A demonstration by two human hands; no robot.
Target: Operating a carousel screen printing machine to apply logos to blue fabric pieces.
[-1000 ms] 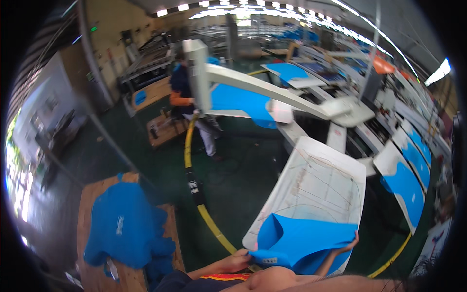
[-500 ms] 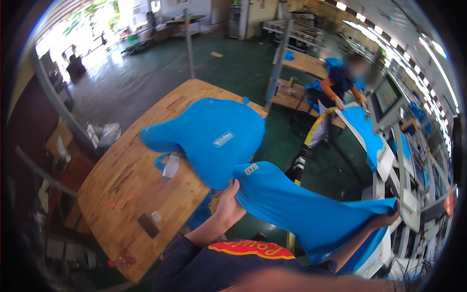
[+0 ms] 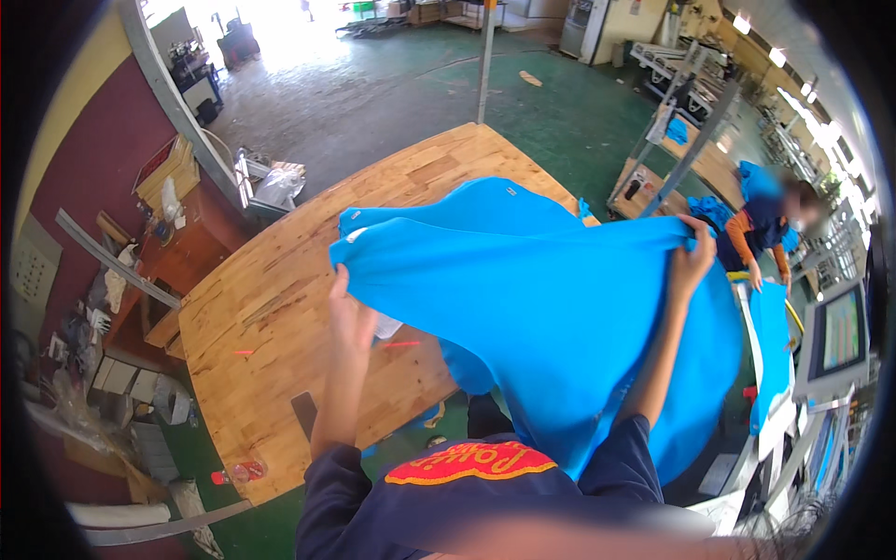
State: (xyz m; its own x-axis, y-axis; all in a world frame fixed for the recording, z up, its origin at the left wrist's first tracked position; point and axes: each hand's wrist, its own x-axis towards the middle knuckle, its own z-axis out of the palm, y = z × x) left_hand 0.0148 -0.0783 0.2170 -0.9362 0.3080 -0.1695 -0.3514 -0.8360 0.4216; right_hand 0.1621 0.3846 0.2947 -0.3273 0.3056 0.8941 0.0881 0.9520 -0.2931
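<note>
A wide piece of blue cloth [image 3: 532,299] is stretched between my two hands, and its lower part hangs down in front of me on the right. My left hand [image 3: 347,322] pinches its left corner, close to a small white label. At the upper right edge, my right hand [image 3: 693,257] grips the same cloth with bent fingers. Behind and partly under it, a stack of blue cloth pieces [image 3: 509,198] lies on the wooden table [image 3: 271,308]; the held cloth hides much of the stack.
A dark phone [image 3: 305,411] and a red-capped clear bottle [image 3: 243,472] lie near the table's front left edge. A metal post [image 3: 486,65] rises behind the table. At right, a co-worker [image 3: 761,229] handles blue cloth beside a machine with a screen [image 3: 838,334].
My hands have carried the blue cloth from the right side to over the table and the stack. My right hand has risen. The view has turned rightward.
</note>
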